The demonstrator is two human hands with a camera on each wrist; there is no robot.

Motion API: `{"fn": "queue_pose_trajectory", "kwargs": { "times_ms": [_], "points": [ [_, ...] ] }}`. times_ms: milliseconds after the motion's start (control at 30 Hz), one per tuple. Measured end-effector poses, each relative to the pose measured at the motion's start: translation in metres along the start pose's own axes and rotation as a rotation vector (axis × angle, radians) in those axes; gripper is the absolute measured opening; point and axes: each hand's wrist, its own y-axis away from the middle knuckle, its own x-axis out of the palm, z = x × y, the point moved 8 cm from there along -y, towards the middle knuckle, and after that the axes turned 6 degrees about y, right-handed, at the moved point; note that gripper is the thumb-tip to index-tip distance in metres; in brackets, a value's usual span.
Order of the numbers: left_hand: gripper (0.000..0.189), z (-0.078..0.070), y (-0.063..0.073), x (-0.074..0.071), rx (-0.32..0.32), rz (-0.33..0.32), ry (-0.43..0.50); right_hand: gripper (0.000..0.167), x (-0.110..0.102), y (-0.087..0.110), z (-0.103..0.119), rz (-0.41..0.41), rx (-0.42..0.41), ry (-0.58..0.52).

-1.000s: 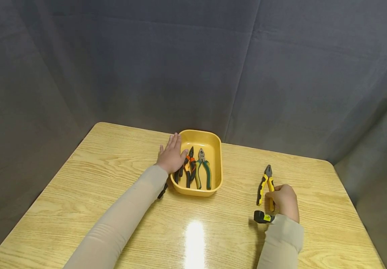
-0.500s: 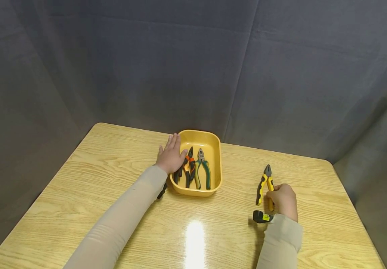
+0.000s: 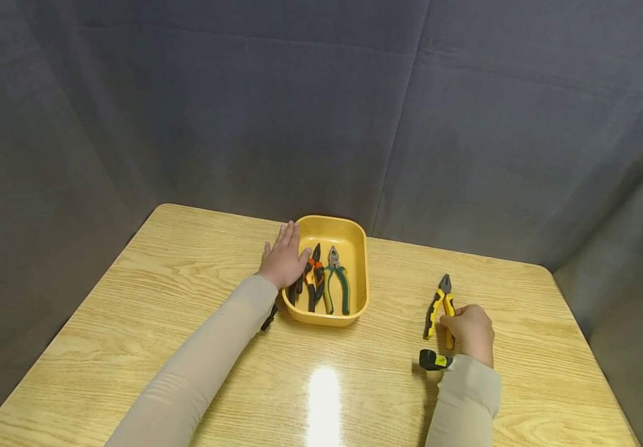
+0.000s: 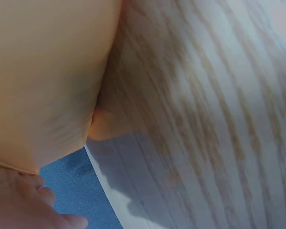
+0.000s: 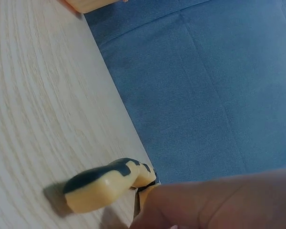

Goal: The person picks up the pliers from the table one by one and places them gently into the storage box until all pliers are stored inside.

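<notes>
On the right of the table lie pliers (image 3: 436, 310) with yellow and black handles, their dark nose pointing to the far side. My right hand (image 3: 471, 332) pinches the right handle between thumb and fingers. In the right wrist view, the free handle (image 5: 102, 190) shows just beyond the hand (image 5: 219, 202). My left hand (image 3: 284, 257) rests with straight fingers on the left rim of a yellow tray (image 3: 360, 279). Inside the tray are green-and-yellow pliers (image 3: 346, 292) and orange-and-black pliers (image 3: 319, 273). Dark handles (image 3: 292, 293) beside them are partly hidden by the left hand.
The wooden table (image 3: 187, 279) has rounded far corners. A grey curtain (image 3: 271, 124) hangs behind it and along both sides. In the left wrist view, the tray's outer wall (image 4: 52, 81) fills the upper left.
The handle ends of the yellow-and-black pliers have swung very slightly left with my right hand. The left hand and the tray have stayed in place.
</notes>
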Motion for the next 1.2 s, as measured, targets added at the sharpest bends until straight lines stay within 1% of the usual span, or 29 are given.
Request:
{"fn": "queue_pose_trajectory", "kwargs": {
  "times_ms": [100,200,367,600,700,833,1000,1100,1200],
  "points": [
    [0.072,-0.001,0.001,-0.001,0.001,-0.002,-0.004,0.03,-0.002,0.001,0.001,-0.008,-0.003,-0.023],
    [0.072,-0.002,0.002,-0.002,0.001,0.0,-0.005,0.032,-0.002,0.001,0.0,0.001,-0.003,-0.076],
    [0.073,-0.001,0.002,-0.001,-0.002,0.008,-0.005,0.032,0.001,0.0,-0.004,0.051,0.006,-0.177],
    [0.073,-0.002,0.002,-0.001,0.005,0.004,0.009,0.03,0.006,-0.001,-0.004,0.125,-0.003,-0.202],
    [0.073,-0.001,0.002,-0.001,0.004,0.002,0.014,0.033,0.009,0.0,-0.004,0.166,0.006,-0.247],
    [0.074,0.0,0.002,-0.001,0.007,0.0,0.018,0.033,0.014,0.002,-0.004,0.225,0.043,-0.353],
    [0.075,0.0,0.002,-0.002,0.009,0.002,0.012,0.028,0.021,0.005,-0.005,0.286,0.105,-0.501],
    [0.076,-0.001,0.002,-0.002,0.007,0.0,0.003,0.027,0.024,0.005,-0.007,0.304,0.125,-0.541],
    [0.075,-0.002,0.003,-0.002,0.011,-0.005,0.001,0.028,0.026,0.005,-0.009,0.314,0.138,-0.555]
  ]
}}
